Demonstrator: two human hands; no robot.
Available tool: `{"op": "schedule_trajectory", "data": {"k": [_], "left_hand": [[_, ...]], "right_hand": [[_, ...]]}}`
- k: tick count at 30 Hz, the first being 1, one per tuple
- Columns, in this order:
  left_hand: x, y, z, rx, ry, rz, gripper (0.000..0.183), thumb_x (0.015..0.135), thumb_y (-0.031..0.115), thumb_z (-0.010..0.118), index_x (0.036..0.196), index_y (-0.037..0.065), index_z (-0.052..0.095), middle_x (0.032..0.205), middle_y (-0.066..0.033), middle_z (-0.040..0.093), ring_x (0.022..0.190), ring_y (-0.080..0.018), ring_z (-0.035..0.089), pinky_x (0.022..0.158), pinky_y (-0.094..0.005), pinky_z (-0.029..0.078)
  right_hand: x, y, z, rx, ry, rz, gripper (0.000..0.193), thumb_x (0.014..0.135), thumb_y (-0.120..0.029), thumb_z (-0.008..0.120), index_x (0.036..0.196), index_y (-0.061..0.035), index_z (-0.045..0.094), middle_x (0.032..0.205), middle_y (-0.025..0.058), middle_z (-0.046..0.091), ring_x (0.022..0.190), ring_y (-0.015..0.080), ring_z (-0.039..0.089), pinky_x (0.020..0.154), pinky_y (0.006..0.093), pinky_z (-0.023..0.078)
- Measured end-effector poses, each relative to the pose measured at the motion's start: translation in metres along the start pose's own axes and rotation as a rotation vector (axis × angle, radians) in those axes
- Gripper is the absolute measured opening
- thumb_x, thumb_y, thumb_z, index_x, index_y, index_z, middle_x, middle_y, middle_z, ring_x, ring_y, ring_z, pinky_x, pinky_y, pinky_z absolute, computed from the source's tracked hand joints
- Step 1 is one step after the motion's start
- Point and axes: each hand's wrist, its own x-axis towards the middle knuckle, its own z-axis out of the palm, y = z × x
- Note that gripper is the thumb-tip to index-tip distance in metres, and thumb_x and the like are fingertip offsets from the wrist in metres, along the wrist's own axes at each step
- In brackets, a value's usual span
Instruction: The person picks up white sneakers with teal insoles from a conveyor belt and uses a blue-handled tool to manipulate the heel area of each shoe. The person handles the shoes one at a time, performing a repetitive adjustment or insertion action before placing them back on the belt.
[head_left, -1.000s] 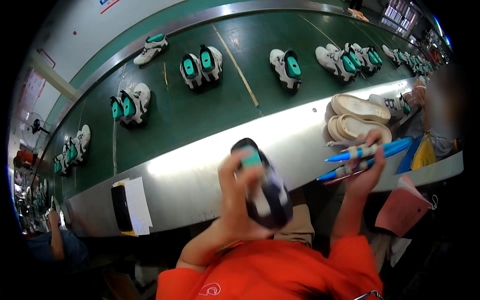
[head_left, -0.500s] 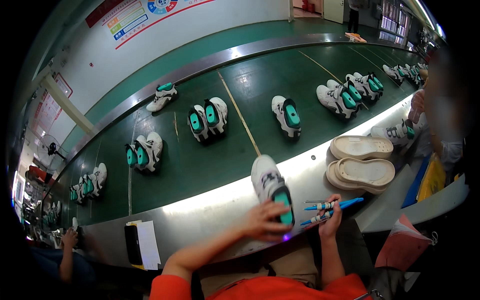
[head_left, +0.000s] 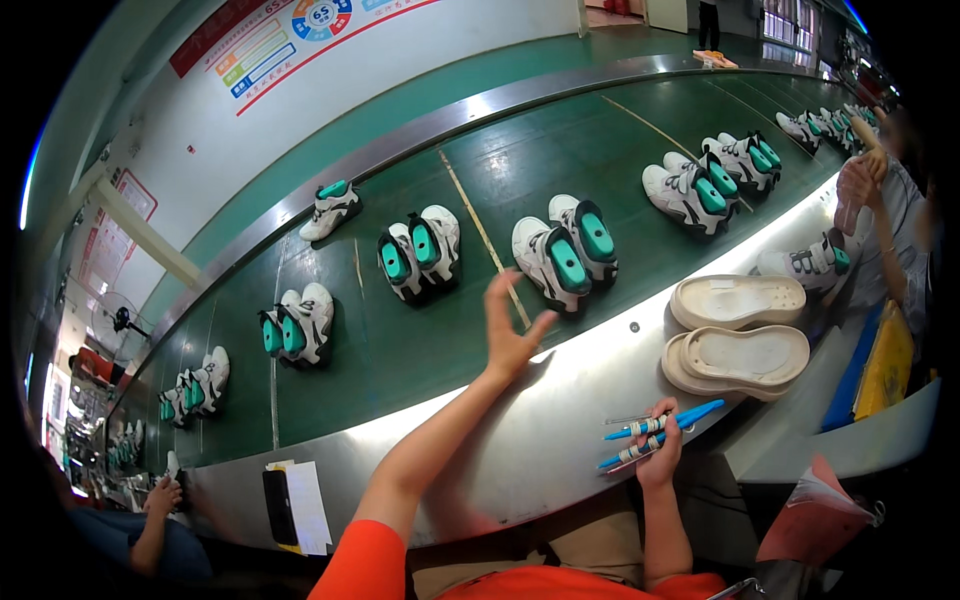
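My left hand [head_left: 512,340] reaches over the belt's near edge, empty, thumb and fingers spread. Just beyond its fingertips, a white-and-black sneaker [head_left: 545,262] with a green insert in its opening stands on the green belt. A matching sneaker [head_left: 588,238] stands close against its right side. In my right hand [head_left: 660,448], over the steel ledge, are two slim blue pen-like tools [head_left: 648,424] wrapped with white bands. Thin metal tips stick out at their left ends; their exact kind cannot be made out.
Pale shoe soles [head_left: 748,352] lie stacked on the steel ledge [head_left: 440,450] at right. A phone [head_left: 279,507] and papers [head_left: 309,505] lie at left. More sneaker pairs [head_left: 420,250] line the belt. Co-workers' hands show at far left [head_left: 160,497] and right [head_left: 862,185].
The sneaker my left hand held above the ledge now stands on the belt beside its match. My left hand has let go and opened. My right hand still holds the blue tools.
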Motion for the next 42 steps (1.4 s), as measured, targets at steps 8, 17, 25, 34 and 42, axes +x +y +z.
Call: {"op": "schedule_trajectory", "data": {"k": [8, 17, 25, 34, 42], "left_hand": [[0.048, -0.121, -0.021, 0.419, 0.578, -0.572, 0.09, 0.061, 0.035, 0.078, 0.129, -0.001, 0.032, 0.128, -0.0235, 0.038, 0.119, -0.0368, 0.038, 0.095, -0.0406, 0.035], [0.052, -0.123, -0.082, 0.392, 0.305, -0.54, 0.064, 0.056, 0.045, 0.077, 0.102, 0.004, 0.06, 0.094, -0.0182, 0.063, 0.092, -0.0359, 0.058, 0.08, -0.0417, 0.045], [-0.064, 0.03, -0.213, 0.057, -0.283, -0.697, 0.051, 0.062, 0.036, 0.081, 0.091, -0.002, 0.063, 0.081, -0.0071, 0.065, 0.071, -0.0107, 0.059, 0.065, -0.0256, 0.048], [-0.167, 0.166, -0.197, 0.401, -0.275, -0.66, 0.103, 0.068, 0.049, 0.07, 0.136, -0.006, 0.015, 0.125, -0.0269, 0.043, 0.111, -0.0386, 0.048, 0.089, -0.0383, 0.042], [-0.112, 0.066, -0.213, 0.267, -0.288, -0.689, 0.065, 0.088, 0.047, 0.043, 0.129, -0.003, 0.037, 0.132, -0.0228, 0.038, 0.121, -0.0349, 0.04, 0.101, -0.0353, 0.029]], "right_hand": [[0.001, -0.001, -0.002, 0.025, -0.009, 0.077, 0.023, 0.088, -0.031, 0.042, 0.086, -0.0081, 0.04, 0.069, 0.0036, 0.043, 0.049, 0.007, 0.043, 0.046, 0.0192, 0.036], [0.003, 0.0, 0.002, 0.105, -0.08, 0.15, 0.023, 0.089, -0.031, 0.041, 0.086, -0.0089, 0.04, 0.068, 0.0034, 0.044, 0.051, 0.0074, 0.044, 0.047, 0.0206, 0.038], [-0.002, 0.001, 0.01, 0.084, -0.052, 0.146, 0.021, 0.09, -0.031, 0.04, 0.088, -0.01, 0.04, 0.067, 0.0016, 0.044, 0.051, 0.0057, 0.044, 0.044, 0.0194, 0.037], [-0.008, 0.003, 0.02, 0.043, -0.014, 0.101, 0.019, 0.093, -0.031, 0.037, 0.087, -0.0137, 0.041, 0.069, -0.0039, 0.041, 0.051, 0.0017, 0.038, 0.044, 0.0169, 0.031], [-0.009, 0.014, 0.008, -0.01, -0.054, 0.003, 0.013, 0.09, -0.021, 0.048, 0.098, -0.013, 0.043, 0.07, -0.0031, 0.041, 0.057, 0.0031, 0.038, 0.045, 0.0161, 0.032]]}}
